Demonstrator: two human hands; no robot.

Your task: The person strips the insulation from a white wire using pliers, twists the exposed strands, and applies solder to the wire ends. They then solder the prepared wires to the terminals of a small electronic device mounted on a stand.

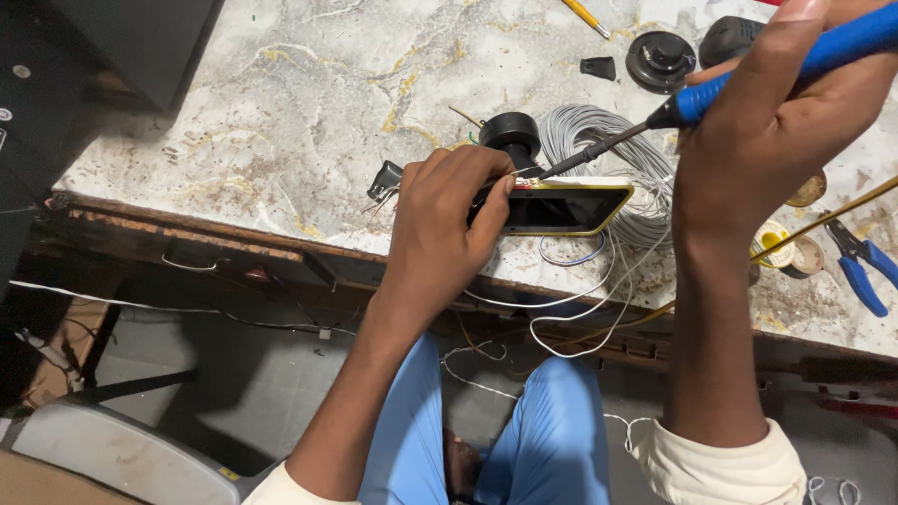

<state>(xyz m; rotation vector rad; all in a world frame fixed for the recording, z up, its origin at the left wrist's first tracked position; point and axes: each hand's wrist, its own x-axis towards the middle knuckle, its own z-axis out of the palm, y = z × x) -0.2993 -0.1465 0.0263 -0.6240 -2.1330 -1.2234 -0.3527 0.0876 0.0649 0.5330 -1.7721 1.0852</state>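
Left hand [440, 220] pinches the yellow-rimmed black case [566, 208] at the table [309, 103] edge, beside the grey wire coil [608, 140]. Right hand [776, 122] is wrapped tight around the blue-handled iron [748, 75], dark tip touching the case's top edge.

The left hand [440, 224] covers the yellow-edged device's [571, 208] near end; the soldering iron's [748, 75] handle runs off frame
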